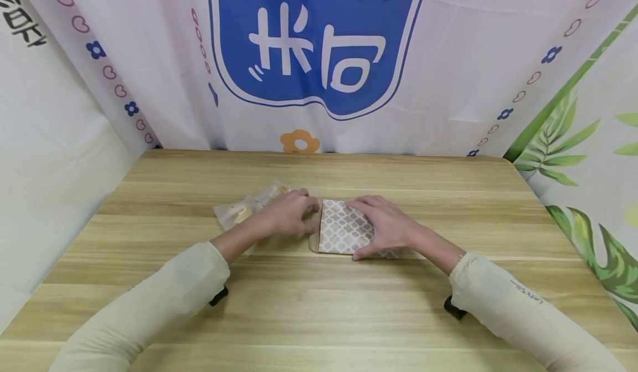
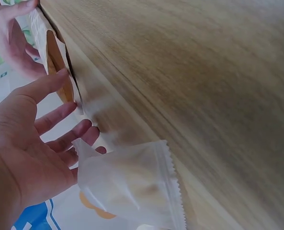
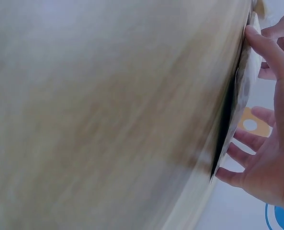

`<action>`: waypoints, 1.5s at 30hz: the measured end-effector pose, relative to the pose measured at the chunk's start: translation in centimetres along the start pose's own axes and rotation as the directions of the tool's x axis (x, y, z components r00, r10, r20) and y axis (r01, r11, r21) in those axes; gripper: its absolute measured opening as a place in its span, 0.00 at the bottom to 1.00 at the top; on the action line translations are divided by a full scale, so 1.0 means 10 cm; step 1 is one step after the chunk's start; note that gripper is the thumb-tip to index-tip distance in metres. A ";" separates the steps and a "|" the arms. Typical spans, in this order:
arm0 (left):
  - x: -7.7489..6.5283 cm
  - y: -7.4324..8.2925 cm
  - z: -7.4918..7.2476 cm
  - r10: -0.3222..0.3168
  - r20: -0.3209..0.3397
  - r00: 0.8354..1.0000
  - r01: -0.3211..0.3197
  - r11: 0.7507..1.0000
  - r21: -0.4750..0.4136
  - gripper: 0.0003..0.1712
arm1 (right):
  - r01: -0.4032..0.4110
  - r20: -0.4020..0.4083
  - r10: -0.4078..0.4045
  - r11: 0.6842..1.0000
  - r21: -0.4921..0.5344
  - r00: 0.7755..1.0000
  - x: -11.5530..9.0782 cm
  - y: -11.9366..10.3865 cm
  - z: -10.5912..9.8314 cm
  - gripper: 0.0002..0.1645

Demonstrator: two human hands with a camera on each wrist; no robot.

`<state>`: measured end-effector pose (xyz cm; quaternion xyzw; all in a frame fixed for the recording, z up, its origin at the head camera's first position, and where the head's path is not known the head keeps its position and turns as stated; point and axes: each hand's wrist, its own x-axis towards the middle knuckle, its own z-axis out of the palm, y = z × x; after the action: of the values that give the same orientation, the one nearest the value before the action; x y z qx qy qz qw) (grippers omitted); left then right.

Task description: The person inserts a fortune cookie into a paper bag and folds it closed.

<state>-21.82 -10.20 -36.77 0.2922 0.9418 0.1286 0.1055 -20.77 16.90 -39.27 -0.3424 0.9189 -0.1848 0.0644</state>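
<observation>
Near the middle of the pale wood-grain counter (image 1: 299,316): flat tan paper bag with white lattice print (image 1: 344,228), lying with its brown kraft mouth (image 1: 313,246) toward the left grip (image 1: 286,215). Clamped by the right grip (image 1: 391,225) across its body, thumb at the near edge and fingertips at the far one; dark gap under one long edge in the right-wrist view. At the mouth, left thumb and fingers apart, thumb tip against the brown paper per the left-wrist view; no firm pinch evident. Partly ajar in that view, depth inside not readable. Judged step: opening up the bag. To do well: steady lightly with the right grip, squeezing the side edges slightly toward each other to bow the panels apart. Slide the left thumb just inside, work from corner to corner, then spread instead of tugging. Probable faults: torn lip from a one-point pull, crumpled panels from too hard a squeeze. Just beside the left grip: frosted translucent pouches with pale yellowish contents (image 1: 238,212); best given some clearance from the wrist, to avoid pushing them about during the spread.
</observation>
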 end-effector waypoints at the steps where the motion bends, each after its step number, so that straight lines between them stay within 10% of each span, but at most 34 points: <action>1: 0.00 0.00 0.00 -0.005 0.005 1.000 0.005 1.000 -0.002 0.27 | 0.000 0.000 0.000 1.000 -0.001 1.000 0.00 0.00 0.00 0.70; 19: 0.01 -0.07 0.04 -0.011 -0.010 1.000 0.011 0.998 -0.069 0.29 | 0.006 -0.046 -0.004 0.999 0.041 0.999 0.00 0.02 0.00 0.69; 29: 0.05 -0.09 0.10 0.073 -0.127 0.989 -0.101 0.967 -0.236 0.23 | 0.010 -0.062 -0.006 0.997 0.073 0.998 0.00 0.04 0.00 0.67; 39: 0.13 -0.08 0.12 -0.034 -0.098 0.995 -0.013 0.895 -0.446 0.27 | 0.027 -0.066 -0.021 0.995 0.096 0.998 -0.02 0.09 0.03 0.67; 45: 0.14 -0.09 0.12 -0.109 -0.024 0.994 0.073 0.795 -0.602 0.34 | 0.034 -0.064 -0.027 0.993 0.114 0.998 -0.03 0.08 0.03 0.67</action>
<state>-23.05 -9.91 -38.33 0.1944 0.8683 0.4229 0.1713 -20.97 17.53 -39.82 -0.3462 0.9030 -0.2490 0.0524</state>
